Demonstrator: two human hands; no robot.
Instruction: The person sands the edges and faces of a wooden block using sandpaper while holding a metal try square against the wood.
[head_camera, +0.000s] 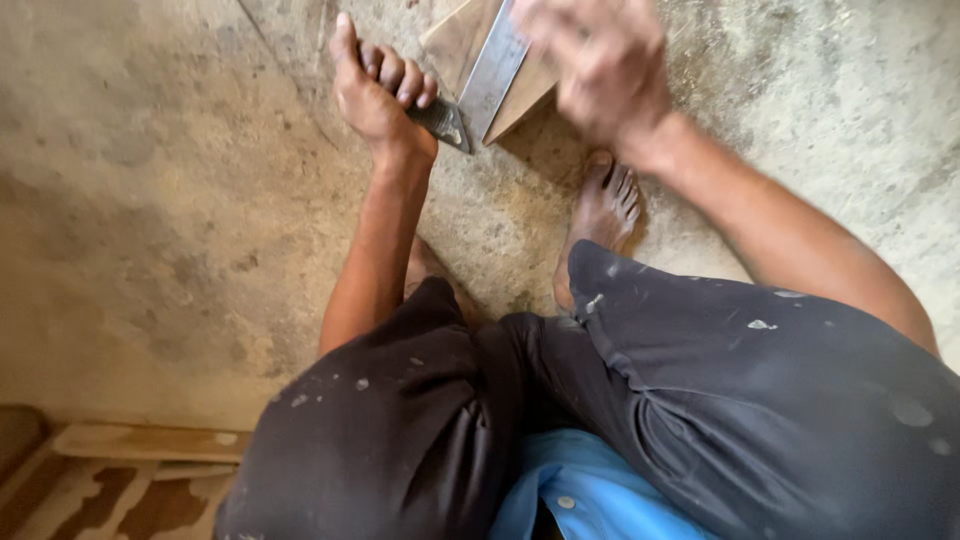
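Fingers of left hand (375, 85) clamp try square (478, 85), blade pointing up-right across wooden board (455, 40).

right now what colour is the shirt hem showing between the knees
Bright blue shirt hem with a pale button, seen in the head view.

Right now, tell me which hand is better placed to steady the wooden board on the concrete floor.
Probably the right hand: it hovers, blurred, over the wooden board. The left hand is busy gripping the metal try square's dark handle.
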